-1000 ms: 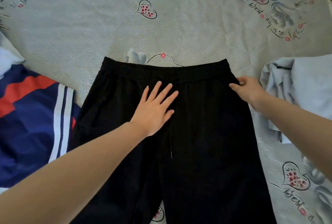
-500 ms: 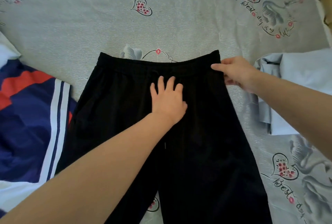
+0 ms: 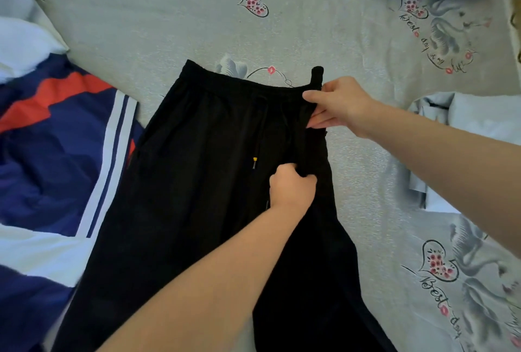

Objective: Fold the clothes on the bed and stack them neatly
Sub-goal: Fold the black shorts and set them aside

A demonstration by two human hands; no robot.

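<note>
My only view comes from a head-worn wide-angle camera, looking steeply down and forward over the bed (image 3: 174,27), close above black trousers (image 3: 197,182), both forearms entering from the bottom and right edges.

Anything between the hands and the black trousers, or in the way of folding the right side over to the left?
Nothing visible. The right hand pinches the waistband corner of the black trousers; the left hand grips the cloth lower down. The trousers' left half is bare; the blue jacket lies beside it.

both hands (image 3: 293,186) curled, gripping, forearms extended
</note>
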